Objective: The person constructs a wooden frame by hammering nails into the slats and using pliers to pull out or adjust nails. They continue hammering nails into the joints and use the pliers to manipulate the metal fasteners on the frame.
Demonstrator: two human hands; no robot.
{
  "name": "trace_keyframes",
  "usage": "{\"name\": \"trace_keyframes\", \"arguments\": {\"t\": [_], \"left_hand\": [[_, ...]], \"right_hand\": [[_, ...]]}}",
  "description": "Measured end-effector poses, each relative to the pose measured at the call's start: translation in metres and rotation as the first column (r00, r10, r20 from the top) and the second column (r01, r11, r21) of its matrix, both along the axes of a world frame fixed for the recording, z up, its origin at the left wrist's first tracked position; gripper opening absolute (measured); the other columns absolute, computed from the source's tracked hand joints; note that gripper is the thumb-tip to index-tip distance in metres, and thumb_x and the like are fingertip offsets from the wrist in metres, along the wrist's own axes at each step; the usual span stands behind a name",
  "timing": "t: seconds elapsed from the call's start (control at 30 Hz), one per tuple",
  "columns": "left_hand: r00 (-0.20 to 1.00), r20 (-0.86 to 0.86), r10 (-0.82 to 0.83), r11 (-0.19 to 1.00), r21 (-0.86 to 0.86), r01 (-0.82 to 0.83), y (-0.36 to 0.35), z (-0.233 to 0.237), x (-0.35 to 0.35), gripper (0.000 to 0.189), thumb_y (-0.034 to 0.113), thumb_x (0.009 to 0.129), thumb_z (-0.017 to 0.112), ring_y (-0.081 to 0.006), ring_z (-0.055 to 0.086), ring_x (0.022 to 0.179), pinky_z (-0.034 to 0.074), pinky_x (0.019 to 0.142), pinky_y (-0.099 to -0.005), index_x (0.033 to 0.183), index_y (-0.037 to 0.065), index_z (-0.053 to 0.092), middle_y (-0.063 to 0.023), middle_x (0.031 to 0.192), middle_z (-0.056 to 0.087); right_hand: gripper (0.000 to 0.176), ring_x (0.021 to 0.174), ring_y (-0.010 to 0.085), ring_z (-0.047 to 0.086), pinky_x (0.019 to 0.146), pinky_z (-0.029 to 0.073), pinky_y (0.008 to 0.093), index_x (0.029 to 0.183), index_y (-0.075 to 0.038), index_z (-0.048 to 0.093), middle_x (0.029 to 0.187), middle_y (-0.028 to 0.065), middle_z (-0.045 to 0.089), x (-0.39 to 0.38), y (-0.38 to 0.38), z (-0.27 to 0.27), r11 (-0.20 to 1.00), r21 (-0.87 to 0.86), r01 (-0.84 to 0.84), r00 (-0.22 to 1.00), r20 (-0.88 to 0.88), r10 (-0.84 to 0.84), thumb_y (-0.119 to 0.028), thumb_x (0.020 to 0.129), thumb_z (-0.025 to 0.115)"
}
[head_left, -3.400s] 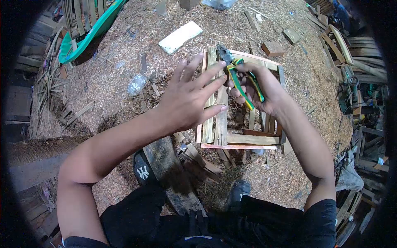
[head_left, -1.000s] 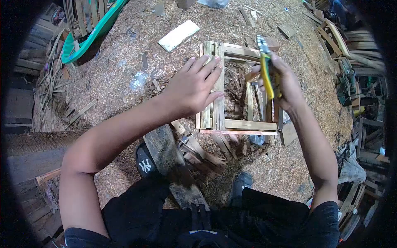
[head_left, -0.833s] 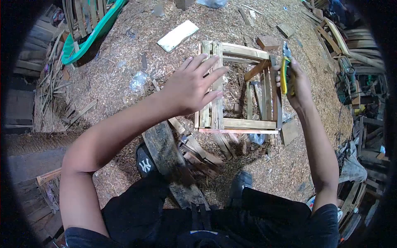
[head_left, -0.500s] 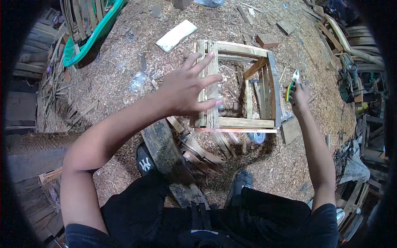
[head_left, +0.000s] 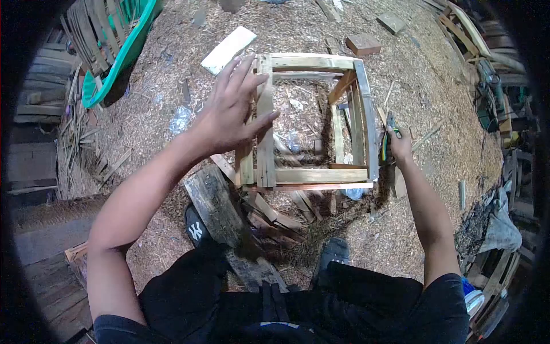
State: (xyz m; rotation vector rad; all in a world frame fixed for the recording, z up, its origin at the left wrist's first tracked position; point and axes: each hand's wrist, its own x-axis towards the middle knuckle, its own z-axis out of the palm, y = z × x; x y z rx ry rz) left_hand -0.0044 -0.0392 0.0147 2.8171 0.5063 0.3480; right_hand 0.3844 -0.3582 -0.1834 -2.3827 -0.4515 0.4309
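A wooden frame point(head_left: 321, 175) of nailed slats stands on the ground in front of me. Over its left side is my left hand point(head_left: 232, 109), fingers spread and holding nothing; the thumb reaches across the left upright slat point(head_left: 265, 123). Whether the palm touches the wood cannot be made out. My right hand point(head_left: 400, 143) is closed around pliers point(head_left: 390, 121) with green and yellow handles, close beside the grey right edge point(head_left: 367, 114) of the frame. The plier jaws point up and away from me.
A dark plank point(head_left: 215, 203) lies near my left shoe point(head_left: 196, 228). Beyond the frame are a white board point(head_left: 229, 49) and a brown block point(head_left: 363, 44). A green tub point(head_left: 117, 66) holding slats is at upper left. Wood scraps point(head_left: 275, 215) lie below the frame.
The frame has shifted left in view. My left hand has moved left with its fingers more upright, and my right hand has brought the pliers closer to the frame's right side.
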Motion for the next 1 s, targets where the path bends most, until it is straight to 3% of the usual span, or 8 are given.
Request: {"name": "trace_keyframes", "arguments": {"t": [0.07, 0.2, 0.27, 0.43, 0.57, 0.77, 0.93, 1.0], "left_hand": [[1.0, -0.006, -0.028, 1.0, -0.005, 0.028, 0.003, 0.003, 0.002, 0.07, 0.051, 0.095, 0.07, -0.0468, 0.014, 0.157, 0.023, 0.126, -0.0598, 0.145, 0.008, 0.048, -0.0246, 0.168, 0.023], [0.998, -0.048, -0.035, 0.999, 0.001, 0.035, 0.002, 0.007, 0.004, 0.069, 0.046, 0.093, 0.074, -0.0454, 0.015, 0.157, 0.023, 0.128, -0.0554, 0.144, 0.007, 0.048, -0.02, 0.17, 0.022], [0.998, -0.057, -0.03, 1.0, -0.006, 0.03, 0.001, 0.009, 0.005, 0.069, 0.046, 0.093, 0.074, -0.0449, 0.015, 0.157, 0.023, 0.128, -0.0548, 0.144, 0.007, 0.048, -0.0187, 0.17, 0.023], [0.994, -0.105, -0.007, 1.0, -0.02, 0.005, -0.003, 0.016, 0.006, 0.071, 0.046, 0.093, 0.074, -0.0449, 0.018, 0.156, 0.025, 0.128, -0.0542, 0.145, 0.006, 0.048, -0.0165, 0.17, 0.024], [0.99, -0.14, -0.023, 0.998, 0.048, 0.03, -0.004, 0.015, 0.007, 0.075, 0.048, 0.093, 0.073, -0.0465, 0.023, 0.154, 0.029, 0.125, -0.0542, 0.145, 0.0, 0.049, -0.0153, 0.171, 0.024], [0.99, -0.126, -0.067, 0.997, 0.031, 0.071, -0.003, 0.011, 0.013, 0.068, 0.035, 0.094, 0.067, -0.0407, 0.022, 0.155, 0.025, 0.126, -0.052, 0.146, -0.002, 0.042, -0.0178, 0.171, 0.023], [0.984, -0.179, -0.026, 0.998, 0.057, 0.037, -0.002, 0.022, 0.01, 0.065, 0.033, 0.093, 0.069, -0.0436, 0.024, 0.152, 0.026, 0.126, -0.0528, 0.142, -0.002, 0.046, -0.0174, 0.17, 0.026], [0.983, -0.185, 0.002, 0.993, 0.117, 0.02, -0.001, 0.022, 0.009, 0.066, 0.034, 0.093, 0.071, -0.0446, 0.025, 0.152, 0.027, 0.125, -0.0532, 0.142, -0.002, 0.047, -0.0173, 0.17, 0.027]], "right_hand": [[0.048, 0.097, 0.0381, 0.073, 0.091, 0.055, 0.0418, 0.124, 0.004, 0.07, 0.105, 0.0266, 0.075, 0.003, 0.005, -0.001, 0.987, -0.158, -0.037, 0.975, 0.213, 0.07, -0.035, 0.095, 0.073], [0.044, 0.1, 0.0378, 0.072, 0.09, 0.055, 0.0458, 0.126, 0.004, 0.069, 0.107, 0.0261, 0.073, -0.006, 0.011, 0.017, 0.939, -0.329, -0.099, 0.949, 0.253, 0.189, -0.03, 0.097, 0.07], [0.041, 0.103, 0.0374, 0.07, 0.091, 0.055, 0.0472, 0.129, 0.003, 0.066, 0.112, 0.0238, 0.069, -0.029, 0.012, 0.027, 0.929, -0.341, -0.144, 0.747, 0.578, 0.328, -0.022, 0.097, 0.07], [0.027, 0.101, 0.0369, 0.068, 0.093, 0.055, 0.0464, 0.118, 0.003, 0.067, 0.108, 0.0222, 0.069, -0.063, 0.016, 0.027, 0.832, 0.041, -0.553, 0.81, 0.263, 0.525, -0.013, 0.097, 0.07], [0.025, 0.106, 0.043, 0.068, 0.095, 0.054, 0.0491, 0.114, 0.004, 0.07, 0.115, 0.0272, 0.07, -0.081, 0.018, 0.015, 0.868, 0.07, -0.492, 0.867, -0.053, 0.495, -0.012, 0.095, 0.066], [0.036, 0.099, 0.0491, 0.067, 0.091, 0.053, 0.0523, 0.113, 0.002, 0.07, 0.101, 0.0316, 0.071, -0.091, 0.023, 0.011, 0.847, -0.028, -0.531, 0.841, 0.106, 0.531, -0.03, 0.098, 0.067], [0.044, 0.099, 0.0401, 0.071, 0.09, 0.054, 0.0491, 0.118, 0.006, 0.063, 0.105, 0.0283, 0.072, -0.086, 0.028, 0.004, 0.86, 0.044, -0.508, 0.838, -0.204, 0.506, -0.035, 0.103, 0.062], [0.049, 0.111, 0.0445, 0.066, 0.095, 0.052, 0.0506, 0.128, 0.007, 0.054, 0.116, 0.0336, 0.066, -0.076, 0.022, 0.0, 0.869, -0.042, -0.493, 0.868, 0.043, 0.495, -0.036, 0.106, 0.056]]}}
